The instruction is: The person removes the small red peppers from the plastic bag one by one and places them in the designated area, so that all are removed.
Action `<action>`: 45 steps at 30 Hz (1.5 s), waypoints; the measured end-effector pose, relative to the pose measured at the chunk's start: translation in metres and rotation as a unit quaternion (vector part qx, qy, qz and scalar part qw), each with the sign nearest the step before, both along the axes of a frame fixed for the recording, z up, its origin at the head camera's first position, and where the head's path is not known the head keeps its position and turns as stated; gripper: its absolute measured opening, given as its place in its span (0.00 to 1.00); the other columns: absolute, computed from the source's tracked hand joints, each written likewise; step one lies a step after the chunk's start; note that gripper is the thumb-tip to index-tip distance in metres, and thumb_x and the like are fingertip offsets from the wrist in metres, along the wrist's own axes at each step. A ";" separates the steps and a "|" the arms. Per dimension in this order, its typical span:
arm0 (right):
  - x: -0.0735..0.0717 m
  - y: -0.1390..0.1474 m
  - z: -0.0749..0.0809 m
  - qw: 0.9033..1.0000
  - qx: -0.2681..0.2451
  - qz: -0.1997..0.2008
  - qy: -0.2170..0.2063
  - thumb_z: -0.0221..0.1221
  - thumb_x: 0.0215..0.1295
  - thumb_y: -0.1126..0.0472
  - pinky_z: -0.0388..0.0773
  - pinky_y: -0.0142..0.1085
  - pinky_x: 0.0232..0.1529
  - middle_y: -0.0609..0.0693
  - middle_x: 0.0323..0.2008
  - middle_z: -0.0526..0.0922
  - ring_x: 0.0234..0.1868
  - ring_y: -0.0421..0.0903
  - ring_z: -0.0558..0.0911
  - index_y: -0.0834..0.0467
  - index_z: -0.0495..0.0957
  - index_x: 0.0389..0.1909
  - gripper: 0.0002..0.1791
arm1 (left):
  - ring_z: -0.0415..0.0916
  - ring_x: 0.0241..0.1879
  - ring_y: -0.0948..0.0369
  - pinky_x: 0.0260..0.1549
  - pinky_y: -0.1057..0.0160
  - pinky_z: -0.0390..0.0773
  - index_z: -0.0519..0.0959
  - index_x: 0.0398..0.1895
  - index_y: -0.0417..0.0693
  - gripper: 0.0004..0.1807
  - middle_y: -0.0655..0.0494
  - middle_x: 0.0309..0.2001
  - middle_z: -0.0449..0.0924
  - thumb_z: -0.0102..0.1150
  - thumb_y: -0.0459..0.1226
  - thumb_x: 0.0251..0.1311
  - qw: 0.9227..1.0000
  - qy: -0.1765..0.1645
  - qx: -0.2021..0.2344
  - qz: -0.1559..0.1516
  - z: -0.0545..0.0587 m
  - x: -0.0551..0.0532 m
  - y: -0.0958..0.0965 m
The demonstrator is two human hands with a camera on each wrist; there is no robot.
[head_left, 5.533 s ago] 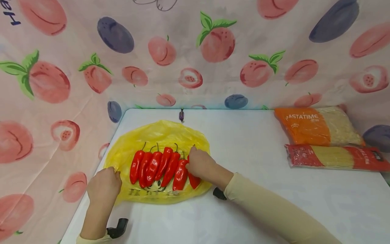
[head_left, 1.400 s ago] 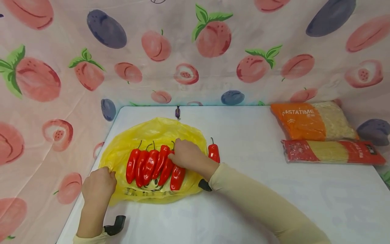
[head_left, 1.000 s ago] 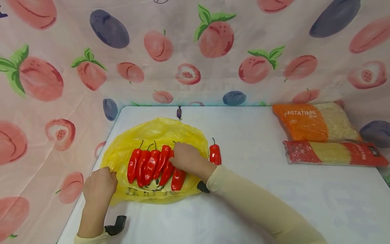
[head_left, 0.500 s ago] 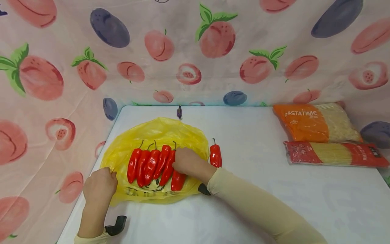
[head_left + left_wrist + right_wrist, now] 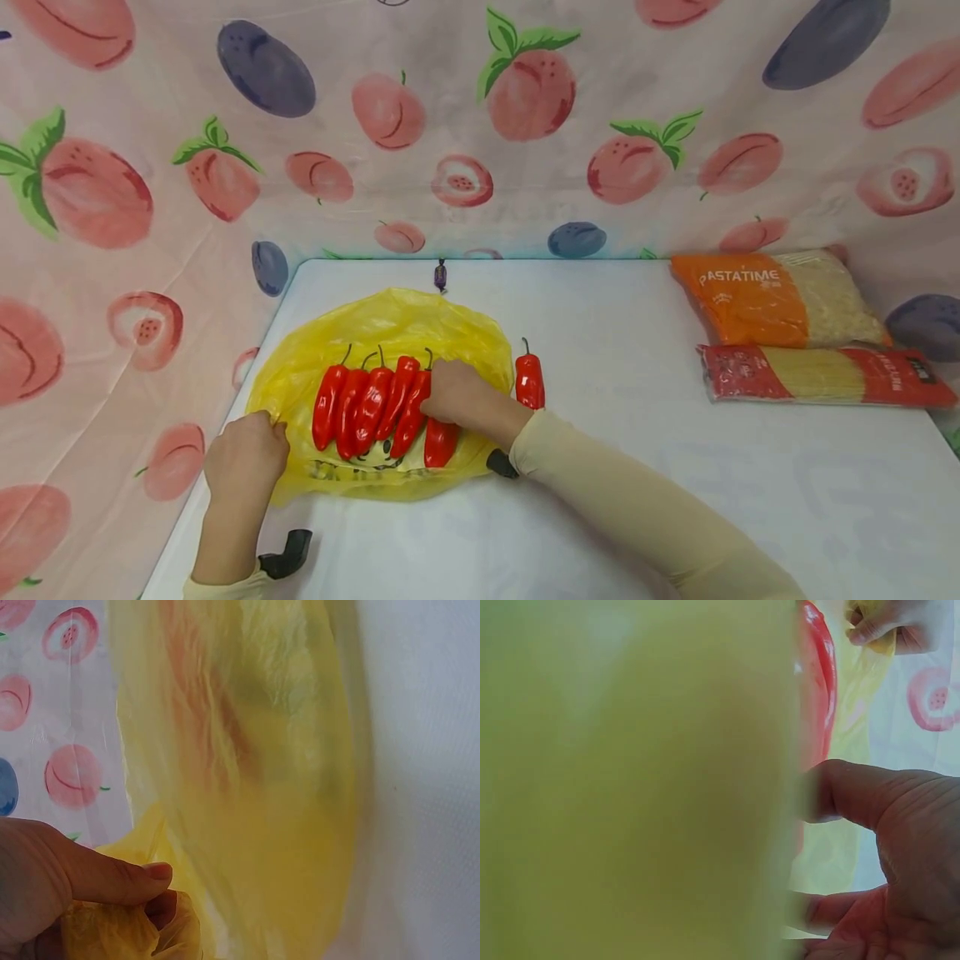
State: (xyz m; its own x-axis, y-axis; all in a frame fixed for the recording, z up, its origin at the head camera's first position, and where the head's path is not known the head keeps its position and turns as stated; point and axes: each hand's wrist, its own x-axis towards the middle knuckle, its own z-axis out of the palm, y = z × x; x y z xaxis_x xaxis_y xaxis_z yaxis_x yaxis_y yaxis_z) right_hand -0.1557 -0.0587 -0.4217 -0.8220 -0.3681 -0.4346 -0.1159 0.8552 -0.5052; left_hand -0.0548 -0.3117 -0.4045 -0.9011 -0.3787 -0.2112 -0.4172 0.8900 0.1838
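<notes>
A yellow plastic bag (image 5: 401,321) lies spread on the white table, with several glossy red peppers (image 5: 371,414) in a row within its outline. My left hand (image 5: 246,460) pinches the bag's left edge, and film bunches between thumb and fingers in the left wrist view. At the right end of the row, my right hand (image 5: 472,404) grips the upper part of the last pepper (image 5: 441,443). In the right wrist view its fingertips are hidden behind blurred yellow film. Another red pepper (image 5: 529,381) lies on the table just right of the bag, partly covered by the right forearm.
An orange PASTATIME pasta bag (image 5: 757,300) and a red packet of long noodles (image 5: 817,375) lie at the right. Behind the yellow bag is a small dark wrapped candy (image 5: 440,275). A fruit-print cloth (image 5: 525,200) hangs behind and at the left.
One pepper has gone from the bag's right side to the table beside it. My right hand has moved left to the row's end, then slightly down. The left hand keeps its hold.
</notes>
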 end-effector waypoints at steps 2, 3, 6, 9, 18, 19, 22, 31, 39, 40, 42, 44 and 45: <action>0.000 0.001 0.001 1.000 -0.010 -0.003 -0.001 0.69 0.65 0.55 0.79 0.32 0.28 0.52 0.33 0.80 0.29 0.46 0.81 0.63 0.75 0.52 0.22 | 0.67 0.22 0.51 0.21 0.59 0.71 0.78 0.31 0.30 0.16 0.46 0.20 0.69 0.57 0.38 0.71 1.000 -0.001 0.000 -0.002 0.000 0.000 0.000; -0.001 0.001 0.002 1.000 -0.018 -0.005 -0.003 0.69 0.65 0.55 0.79 0.33 0.28 0.52 0.33 0.81 0.29 0.46 0.81 0.64 0.75 0.54 0.23 | 0.67 0.22 0.51 0.21 0.59 0.71 0.78 0.31 0.30 0.16 0.46 0.20 0.69 0.56 0.38 0.72 1.000 -0.001 0.001 -0.002 0.000 0.000 0.000; -0.002 0.002 0.005 1.000 -0.029 -0.006 -0.001 0.69 0.66 0.55 0.81 0.33 0.30 0.52 0.35 0.81 0.31 0.46 0.82 0.65 0.74 0.59 0.27 | 0.67 0.22 0.51 0.21 0.59 0.71 0.78 0.31 0.31 0.16 0.46 0.20 0.69 0.56 0.38 0.72 1.000 -0.002 0.003 -0.001 0.001 0.001 0.000; -0.003 0.003 0.011 0.999 -0.032 -0.010 0.001 0.69 0.67 0.53 0.82 0.33 0.32 0.52 0.37 0.81 0.34 0.46 0.82 0.64 0.72 0.64 0.31 | 0.67 0.22 0.51 0.21 0.59 0.72 0.78 0.31 0.30 0.16 0.46 0.20 0.68 0.56 0.38 0.72 1.000 -0.002 0.004 0.000 0.001 0.001 0.000; -0.007 0.009 0.027 0.999 -0.051 -0.016 0.005 0.67 0.67 0.54 0.81 0.31 0.28 0.52 0.35 0.80 0.31 0.44 0.82 0.63 0.70 0.64 0.30 | 0.67 0.22 0.51 0.21 0.59 0.71 0.77 0.31 0.31 0.16 0.46 0.20 0.69 0.56 0.38 0.71 1.000 0.002 0.000 -0.004 0.001 0.001 0.000; -0.008 0.010 0.028 0.998 -0.054 -0.016 0.007 0.67 0.68 0.54 0.81 0.31 0.28 0.52 0.34 0.80 0.30 0.45 0.82 0.63 0.70 0.65 0.30 | 0.67 0.22 0.51 0.21 0.59 0.71 0.77 0.31 0.31 0.16 0.46 0.20 0.69 0.56 0.38 0.71 1.000 0.003 0.000 -0.004 0.001 0.001 0.000; -0.009 0.012 0.032 0.998 -0.061 -0.016 0.009 0.67 0.68 0.54 0.80 0.31 0.27 0.52 0.33 0.80 0.29 0.44 0.81 0.63 0.70 0.65 0.30 | 0.67 0.22 0.51 0.21 0.60 0.71 0.77 0.31 0.31 0.16 0.46 0.20 0.69 0.56 0.38 0.71 1.000 0.004 -0.001 -0.005 0.002 0.001 0.001; -0.020 0.032 0.045 0.998 -0.050 -0.030 0.016 0.67 0.68 0.51 0.80 0.32 0.31 0.53 0.37 0.80 0.32 0.46 0.81 0.60 0.70 0.63 0.29 | 0.67 0.22 0.51 0.21 0.60 0.70 0.77 0.30 0.32 0.16 0.47 0.20 0.68 0.56 0.38 0.71 1.000 0.003 0.003 -0.003 0.004 0.002 0.002; -0.033 0.062 0.046 0.997 -0.022 -0.070 0.020 0.65 0.69 0.50 0.86 0.39 0.44 0.55 0.47 0.82 0.41 0.49 0.82 0.60 0.69 0.69 0.33 | 0.68 0.22 0.51 0.22 0.58 0.73 0.77 0.31 0.31 0.16 0.46 0.20 0.69 0.57 0.38 0.71 1.000 0.004 0.003 -0.004 0.003 -0.002 0.002; -0.035 0.065 0.046 0.997 -0.022 -0.073 0.016 0.64 0.69 0.50 0.86 0.39 0.44 0.55 0.48 0.82 0.42 0.49 0.82 0.60 0.69 0.69 0.32 | 0.68 0.22 0.51 0.22 0.59 0.73 0.77 0.31 0.31 0.16 0.46 0.20 0.69 0.57 0.38 0.71 1.000 0.004 0.004 -0.003 0.002 -0.001 0.002; -0.036 0.070 0.046 0.997 -0.022 -0.079 0.010 0.64 0.69 0.51 0.86 0.40 0.44 0.55 0.49 0.82 0.43 0.50 0.82 0.59 0.69 0.69 0.32 | 0.68 0.23 0.51 0.22 0.58 0.73 0.77 0.31 0.31 0.16 0.46 0.20 0.69 0.56 0.38 0.71 1.000 0.001 0.005 0.000 0.003 0.000 0.002; -0.038 0.076 0.047 0.996 -0.018 -0.086 0.008 0.64 0.69 0.51 0.87 0.40 0.44 0.56 0.49 0.82 0.43 0.50 0.82 0.59 0.69 0.68 0.32 | 0.68 0.23 0.51 0.22 0.59 0.72 0.77 0.31 0.31 0.16 0.46 0.21 0.69 0.56 0.38 0.71 1.000 -0.001 0.007 0.002 0.003 0.001 0.001; -0.039 0.078 0.047 0.996 -0.017 -0.088 0.007 0.64 0.69 0.51 0.87 0.40 0.44 0.56 0.49 0.82 0.43 0.50 0.83 0.59 0.69 0.68 0.31 | 0.68 0.23 0.51 0.22 0.59 0.71 0.77 0.30 0.31 0.16 0.45 0.21 0.69 0.56 0.38 0.71 1.000 -0.002 0.008 0.004 0.003 0.002 0.001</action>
State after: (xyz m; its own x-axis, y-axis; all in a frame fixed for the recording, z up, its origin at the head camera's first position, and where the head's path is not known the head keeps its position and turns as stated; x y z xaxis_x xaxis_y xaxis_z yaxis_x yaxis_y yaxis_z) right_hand -0.1942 0.0197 -0.3743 -0.8812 -0.2310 -0.4125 0.0278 0.8457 -0.5330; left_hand -0.0529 -0.3109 -0.4011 -0.8974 -0.3817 -0.2213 -0.4243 0.8842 0.1953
